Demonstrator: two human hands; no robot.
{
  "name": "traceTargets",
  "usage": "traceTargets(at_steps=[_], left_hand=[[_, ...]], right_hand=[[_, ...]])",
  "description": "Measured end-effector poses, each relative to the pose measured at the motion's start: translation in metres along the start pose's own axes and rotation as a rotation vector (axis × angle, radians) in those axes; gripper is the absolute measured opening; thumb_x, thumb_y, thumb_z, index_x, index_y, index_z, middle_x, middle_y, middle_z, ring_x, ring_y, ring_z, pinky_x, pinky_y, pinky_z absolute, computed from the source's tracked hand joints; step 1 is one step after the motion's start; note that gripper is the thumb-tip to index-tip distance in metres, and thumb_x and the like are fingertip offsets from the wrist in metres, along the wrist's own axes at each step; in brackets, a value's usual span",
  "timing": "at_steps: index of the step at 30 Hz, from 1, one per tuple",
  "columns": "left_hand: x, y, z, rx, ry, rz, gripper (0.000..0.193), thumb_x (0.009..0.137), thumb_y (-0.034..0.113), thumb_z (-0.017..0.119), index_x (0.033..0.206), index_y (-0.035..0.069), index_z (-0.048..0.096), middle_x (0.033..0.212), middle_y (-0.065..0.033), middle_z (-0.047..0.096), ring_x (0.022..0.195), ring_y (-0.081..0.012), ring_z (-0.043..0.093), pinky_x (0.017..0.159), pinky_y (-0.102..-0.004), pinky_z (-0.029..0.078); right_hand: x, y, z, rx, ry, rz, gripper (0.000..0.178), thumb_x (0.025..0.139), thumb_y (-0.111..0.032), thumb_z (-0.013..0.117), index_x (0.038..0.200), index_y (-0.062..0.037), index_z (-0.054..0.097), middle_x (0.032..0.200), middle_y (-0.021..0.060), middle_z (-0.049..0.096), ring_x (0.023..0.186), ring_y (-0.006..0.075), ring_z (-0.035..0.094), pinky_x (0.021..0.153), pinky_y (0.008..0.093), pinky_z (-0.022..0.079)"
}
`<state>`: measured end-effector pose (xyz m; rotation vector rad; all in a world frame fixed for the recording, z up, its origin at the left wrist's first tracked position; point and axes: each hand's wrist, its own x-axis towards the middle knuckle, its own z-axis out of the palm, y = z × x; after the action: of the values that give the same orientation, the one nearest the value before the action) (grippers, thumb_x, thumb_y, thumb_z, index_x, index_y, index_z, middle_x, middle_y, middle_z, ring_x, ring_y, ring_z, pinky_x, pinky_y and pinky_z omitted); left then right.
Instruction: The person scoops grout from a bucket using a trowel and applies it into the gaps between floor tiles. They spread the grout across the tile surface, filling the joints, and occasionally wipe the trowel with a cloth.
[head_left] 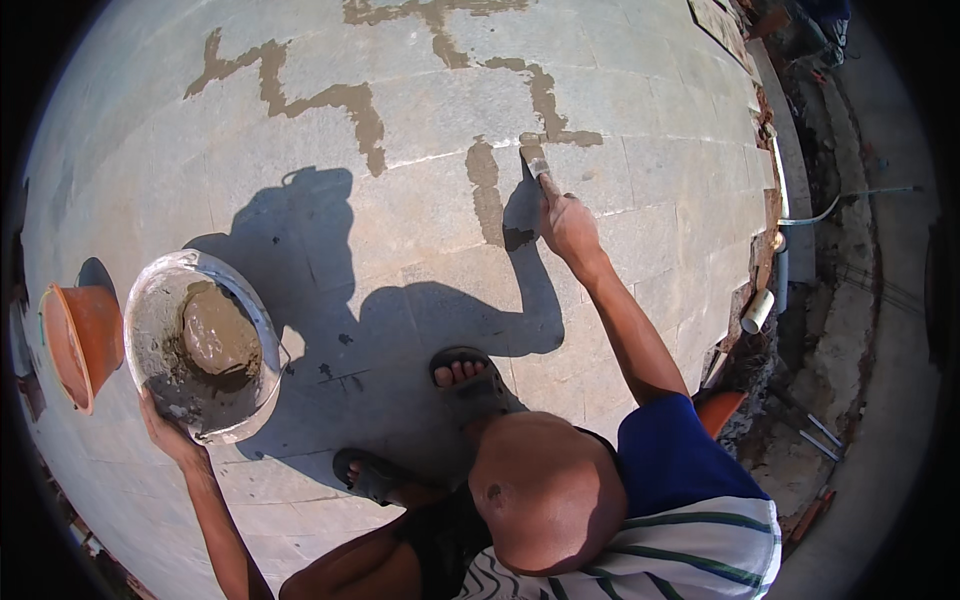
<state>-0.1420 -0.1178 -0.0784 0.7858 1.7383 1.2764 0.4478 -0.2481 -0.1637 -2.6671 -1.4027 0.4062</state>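
My right hand point(568, 228) is closed round the handle of a putty knife point(536, 163), its blade touching the grey stone paving beside wet mortar streaks. One short streak point(485, 192) lies left of the blade, and a stepped one point(543, 100) lies beyond it. At the left, my left hand point(170, 430) grips the near side of a whitish, mortar-crusted bucket point(148, 312); its fingers are partly hidden. The bucket is tilted toward me, and a lump of wet grey-brown mortar point(220, 328) lies inside.
An orange tub point(98, 335) lies tipped left of the bucket. More mortar bands point(330, 97) run across the far paving point(420, 230). Along the broken right edge are a white pipe piece point(758, 311), a thin hose point(825, 211) and a rough trench. My sandalled feet point(465, 375) stand near the middle.
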Motion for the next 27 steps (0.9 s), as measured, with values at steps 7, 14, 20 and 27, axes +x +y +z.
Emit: traceTargets(at_steps=[7, 14, 20, 27], left_hand=[[0.014, -0.010, -0.015, -0.099, 0.025, -0.064, 0.054, 0.093, 0.034, 0.052, 0.133, -0.001, 0.045, 0.133, -0.0106, 0.046, 0.121, -0.0229, 0.044, 0.103, -0.0346, 0.032], [0.022, -0.020, -0.017, -0.071, 0.035, -0.031, 0.049, 0.093, 0.032, 0.051, 0.128, -0.001, 0.048, 0.124, -0.0097, 0.052, 0.112, -0.0224, 0.051, 0.096, -0.0355, 0.039], [0.023, -0.026, -0.009, -0.141, 0.005, -0.044, 0.047, 0.094, 0.029, 0.050, 0.128, -0.003, 0.048, 0.124, -0.0099, 0.053, 0.113, -0.0221, 0.050, 0.097, -0.0347, 0.038], [0.027, -0.028, -0.018, -0.136, -0.001, -0.060, 0.052, 0.093, 0.030, 0.052, 0.132, -0.003, 0.045, 0.131, -0.0111, 0.048, 0.120, -0.0223, 0.045, 0.103, -0.0331, 0.032]], right_hand=[[0.054, 0.017, -0.069, 0.122, -0.147, 0.062, 0.031, 0.089, -0.016, 0.042, 0.112, -0.0008, 0.057, 0.065, 0.0200, 0.063, 0.056, 0.0306, 0.064, 0.054, 0.0416, 0.050], [0.089, -0.038, -0.065, -0.065, -0.411, 0.141, 0.020, 0.074, -0.009, 0.053, 0.065, 0.0042, 0.064, 0.070, 0.0191, 0.065, 0.059, 0.0247, 0.065, 0.050, 0.0370, 0.049], [0.071, -0.056, -0.053, -0.475, -0.495, -0.318, 0.016, 0.073, -0.006, 0.055, 0.073, 0.0056, 0.066, 0.071, 0.0216, 0.065, 0.062, 0.0276, 0.066, 0.054, 0.0380, 0.052], [0.018, -0.038, -0.014, 0.006, 0.087, -0.158, 0.040, 0.089, -0.019, 0.045, 0.127, -0.0053, 0.049, 0.083, 0.0279, 0.063, 0.074, 0.0444, 0.062, 0.068, 0.0534, 0.049]])
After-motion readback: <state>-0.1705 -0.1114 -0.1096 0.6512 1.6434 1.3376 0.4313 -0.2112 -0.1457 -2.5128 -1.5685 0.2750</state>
